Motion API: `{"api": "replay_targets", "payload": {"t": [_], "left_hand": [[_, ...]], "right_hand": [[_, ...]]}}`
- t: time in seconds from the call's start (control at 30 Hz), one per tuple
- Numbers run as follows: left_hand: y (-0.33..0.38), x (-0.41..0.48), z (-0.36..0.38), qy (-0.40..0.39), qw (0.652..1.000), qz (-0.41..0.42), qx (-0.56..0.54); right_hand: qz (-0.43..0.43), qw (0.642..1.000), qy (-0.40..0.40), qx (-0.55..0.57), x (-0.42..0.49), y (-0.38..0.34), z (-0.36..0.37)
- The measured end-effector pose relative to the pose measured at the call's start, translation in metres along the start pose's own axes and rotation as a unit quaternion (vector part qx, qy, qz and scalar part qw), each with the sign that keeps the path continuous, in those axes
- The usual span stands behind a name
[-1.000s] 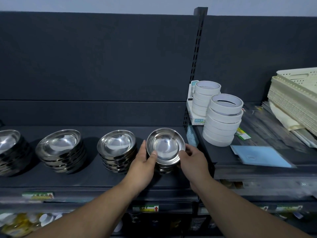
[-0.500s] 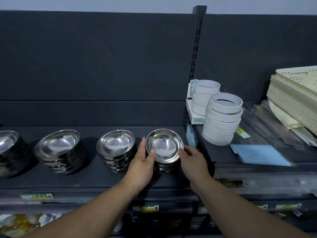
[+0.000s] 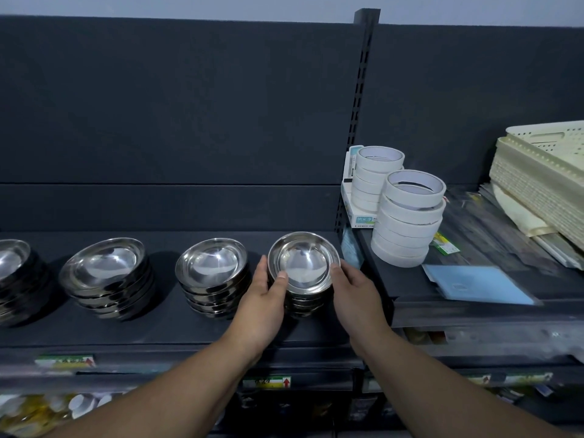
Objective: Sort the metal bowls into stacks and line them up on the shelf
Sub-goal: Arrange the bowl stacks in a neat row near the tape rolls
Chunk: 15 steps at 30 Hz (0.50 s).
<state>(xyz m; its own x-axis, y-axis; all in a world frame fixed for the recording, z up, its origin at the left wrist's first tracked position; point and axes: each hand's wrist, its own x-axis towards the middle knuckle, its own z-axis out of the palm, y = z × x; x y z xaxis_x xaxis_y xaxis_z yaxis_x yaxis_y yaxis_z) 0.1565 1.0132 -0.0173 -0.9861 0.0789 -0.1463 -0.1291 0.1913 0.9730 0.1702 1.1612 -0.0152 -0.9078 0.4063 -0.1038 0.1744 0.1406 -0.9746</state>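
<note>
Several stacks of shiny metal bowls stand in a row on the dark shelf (image 3: 158, 327). The rightmost bowl stack (image 3: 303, 267) is smaller in diameter and sits between my two hands. My left hand (image 3: 265, 298) grips its left side, thumb on the top bowl's rim. My right hand (image 3: 354, 289) holds its right side. To the left stand a second bowl stack (image 3: 211, 267), a third bowl stack (image 3: 104, 270), and a fourth bowl stack (image 3: 12, 263) cut off by the frame edge.
A slotted upright post (image 3: 360, 121) divides the shelf bays. On the higher right shelf stand two piles of white tape rolls (image 3: 407, 219), a blue packet (image 3: 477, 284) and cream plastic trays (image 3: 543, 172). Price labels line the shelf front edge.
Both hands stay on the rightmost stack; it has shifted slightly back and its top bowl has settled more level. The other stacks have not moved.
</note>
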Motion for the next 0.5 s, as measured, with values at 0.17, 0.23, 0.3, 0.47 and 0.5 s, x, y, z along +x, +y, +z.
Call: {"api": "replay_targets", "payload": {"t": [0.17,0.23,0.3,0.47,0.5], "left_hand": [[-0.0028,-0.0026,0.0015,0.006,1.0,-0.013,0.027],[-0.0036,-0.0021,0.0021,0.006,0.999,-0.01,0.033],[-0.0031,-0.001,0.0019,0.014,0.999,-0.007,0.036],[-0.0027,-0.0014,0.0011,0.031,0.998,0.024,0.05],[-0.0029,-0.0019,0.0012,0.031,0.998,0.031,0.053]], "right_hand": [[0.008,1.0,-0.004,-0.017,0.0007,0.0026,0.0014],[0.01,1.0,-0.006,-0.021,0.0003,0.0027,0.0008],[0.007,1.0,-0.009,-0.025,0.0001,0.0029,0.0001],[-0.004,0.999,-0.02,-0.031,-0.0023,0.0036,-0.0017],[-0.005,0.999,-0.021,-0.033,-0.0027,0.0043,-0.0017]]}}
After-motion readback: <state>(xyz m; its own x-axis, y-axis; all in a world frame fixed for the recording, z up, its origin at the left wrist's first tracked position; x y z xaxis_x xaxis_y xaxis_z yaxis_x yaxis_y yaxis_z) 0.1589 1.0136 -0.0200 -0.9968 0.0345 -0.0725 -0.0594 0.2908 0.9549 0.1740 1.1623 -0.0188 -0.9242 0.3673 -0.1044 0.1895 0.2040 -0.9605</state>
